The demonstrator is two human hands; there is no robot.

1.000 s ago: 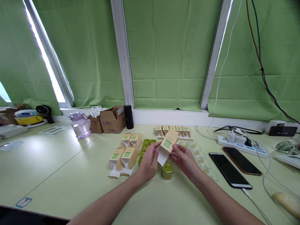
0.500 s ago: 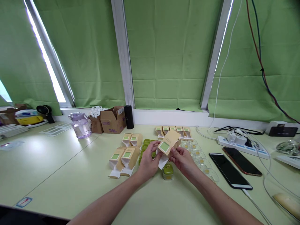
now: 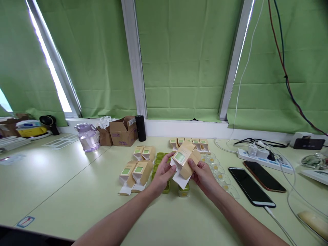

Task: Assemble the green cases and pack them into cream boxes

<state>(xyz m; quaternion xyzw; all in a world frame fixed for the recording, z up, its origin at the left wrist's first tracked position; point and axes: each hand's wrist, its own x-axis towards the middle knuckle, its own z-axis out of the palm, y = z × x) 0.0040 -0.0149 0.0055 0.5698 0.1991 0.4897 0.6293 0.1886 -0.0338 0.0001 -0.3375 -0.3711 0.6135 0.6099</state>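
Observation:
Both hands hold a small kraft cardboard box with a green window, tilted above the table, its white-lined flaps hanging toward me. My left hand grips its left side, and my right hand presses a thumb on its right side. Just below stands a small clear container with a green lid, partly covered by the flap. Several green lids are lined up behind my left hand, partly hidden. Clear plastic cups lie in rows right of my right hand. Similar kraft boxes stand to the left.
More kraft boxes stand at the back. Two phones and a power strip with cables lie on the right. A purple water jug, a cardboard carton and a black cylinder stand back left.
The held box has turned, showing more of its side and flaps. My right thumb has moved onto its side. The flap now covers more of the lidded container below.

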